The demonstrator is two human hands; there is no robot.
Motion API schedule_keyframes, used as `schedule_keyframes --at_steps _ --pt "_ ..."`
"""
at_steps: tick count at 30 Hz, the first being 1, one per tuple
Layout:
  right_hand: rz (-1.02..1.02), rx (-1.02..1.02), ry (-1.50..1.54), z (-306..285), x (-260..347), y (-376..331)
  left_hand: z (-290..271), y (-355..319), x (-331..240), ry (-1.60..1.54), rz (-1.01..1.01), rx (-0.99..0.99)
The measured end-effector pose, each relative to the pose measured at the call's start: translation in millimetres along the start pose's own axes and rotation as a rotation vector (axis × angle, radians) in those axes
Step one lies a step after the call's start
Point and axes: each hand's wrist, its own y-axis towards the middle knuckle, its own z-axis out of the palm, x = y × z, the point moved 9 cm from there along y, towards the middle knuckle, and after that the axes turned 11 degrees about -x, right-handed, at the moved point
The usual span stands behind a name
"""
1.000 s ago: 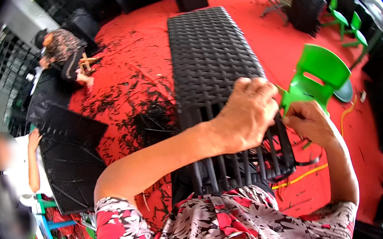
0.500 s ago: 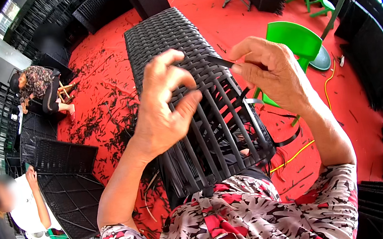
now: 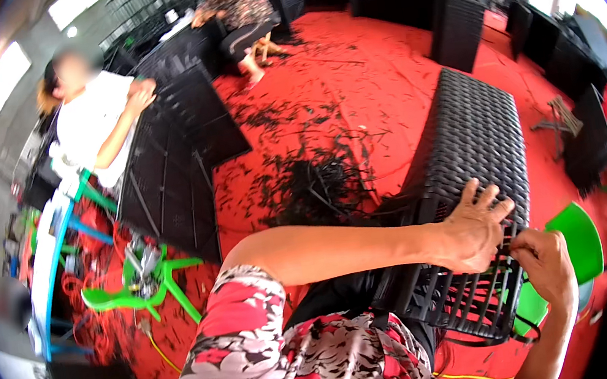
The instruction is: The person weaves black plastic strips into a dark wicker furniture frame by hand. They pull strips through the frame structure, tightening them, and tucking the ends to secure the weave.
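Note:
A black furniture frame [image 3: 466, 145] stands on its side before me, its far part covered in tight weave. Nearer to me, bare parallel black strands [image 3: 447, 289] run over its open part. My left hand [image 3: 470, 233] lies on the weave's near edge, fingers spread. Close beside it, at the frame's right edge, my right hand [image 3: 547, 261] is closed in a pinch. The black strip it gripped in the earlier frame is hidden by the fingers now. A loose strip end [image 3: 525, 333] curls out below the frame's lower right corner.
A green chair [image 3: 577, 241] stands right of the frame. Black scraps [image 3: 318, 184] litter the red floor covering. At left, a green stool [image 3: 159, 285] bears metal tools; a person in white [image 3: 99, 124] sits beside dark panels [image 3: 170, 169]. Another person [image 3: 242, 13] sits farther back.
My view has swung left, so the frame now appears farther right. My left hand has come down from the air onto the weave; my right hand has moved to the frame's edge.

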Motion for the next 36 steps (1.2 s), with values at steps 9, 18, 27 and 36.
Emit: schedule_keyframes --at_steps 9,18,27,36 --pt "-0.053 0.039 -0.095 15 -7 -11 13 6 9 0.003 -0.079 -0.123" --pt "0.032 -0.056 -0.072 20 -5 -1 8 0 7 0.034 -0.060 -0.128" --pt "0.071 -0.228 0.326 -14 19 3 -75 7 48 -0.808 -0.274 -0.421" --pt "0.089 -0.271 0.576 -8 13 14 -92 -21 39 -0.624 -0.203 -0.297"
